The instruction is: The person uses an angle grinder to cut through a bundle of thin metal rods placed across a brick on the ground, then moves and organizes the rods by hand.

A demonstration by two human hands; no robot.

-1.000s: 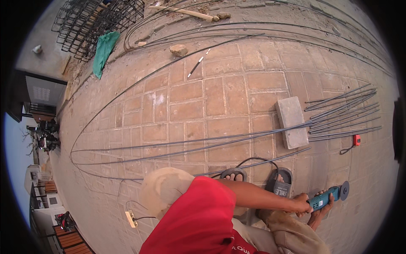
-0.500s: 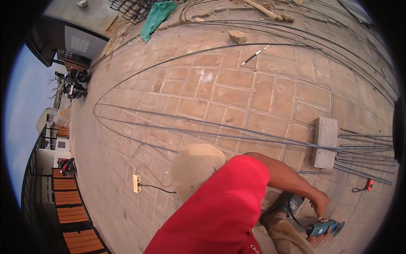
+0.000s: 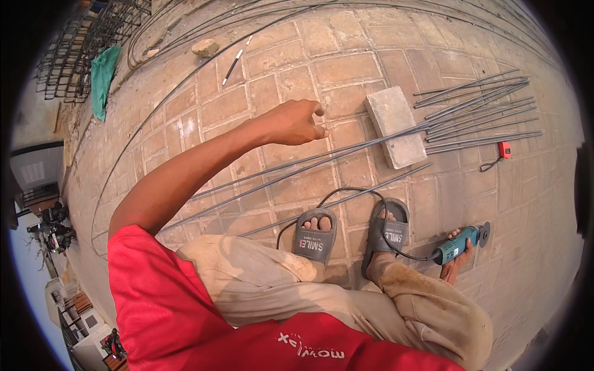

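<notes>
Nearest, the person's red shirt (image 3: 185,315) and dusty beige trousers (image 3: 322,297) fill the lower edge; two feet in grey sandals (image 3: 315,234) stand on the paved floor (image 3: 185,111), a black cable (image 3: 346,193) looping around them. Low on the right, the right hand (image 3: 456,258) is clamped around the body of a teal angle grinder (image 3: 458,243), its disc pointing away to the right and close to the paving; the cable runs to the grinder's rear. Farther out, the left hand (image 3: 296,123) reaches over the floor with the fingers curled loosely together, holding nothing, hovering just above the long steel rods (image 3: 297,170) that run slantwise across the paving; whether it touches them I cannot tell. One grey concrete block (image 3: 396,125) lies to its right, the long rods passing beside it; beyond the block lies a bundle of shorter cut rods (image 3: 482,117), too many overlapping to count; a small red tape measure (image 3: 505,150) lies beside them. Farthest, one stone (image 3: 205,47), a green cloth (image 3: 102,77) and a wire cage (image 3: 80,43).
</notes>
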